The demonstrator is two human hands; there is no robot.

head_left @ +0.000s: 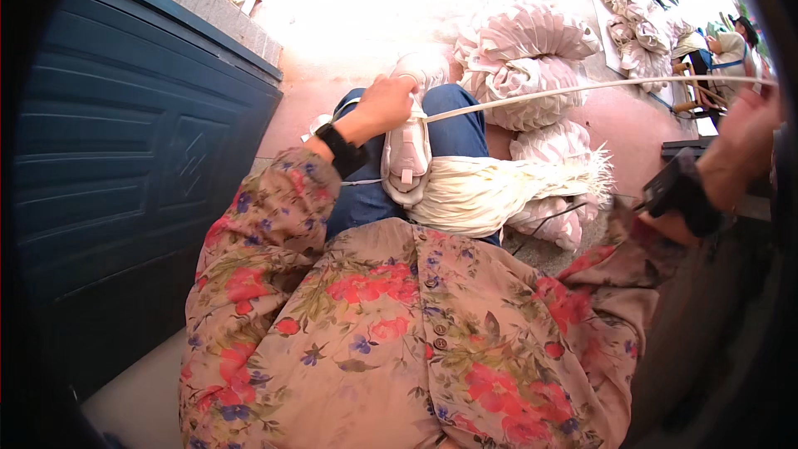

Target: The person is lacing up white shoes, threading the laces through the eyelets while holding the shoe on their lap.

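A pale pink and white sneaker (406, 154) lies upright across my lap, its heel toward me. My left hand (386, 104) is closed at the far part of its lacing, fingers pressed against it. From there a cream shoelace (573, 96) runs taut to the far right. My right hand (748, 137), slightly blurred near the picture's edge, is closed on the lace's other end. Beside the sneaker, a thick bundle of cream shoelaces (482, 191) lies over my right thigh, its loose ends fanning out to the right.
Large rolled stacks of pale pink shoe pieces (532, 37) stand on the floor ahead, with more bundles (636, 29) at the far right. A dark blue panelled door (125, 133) is close on my left. Another person (731, 50) sits at the far right.
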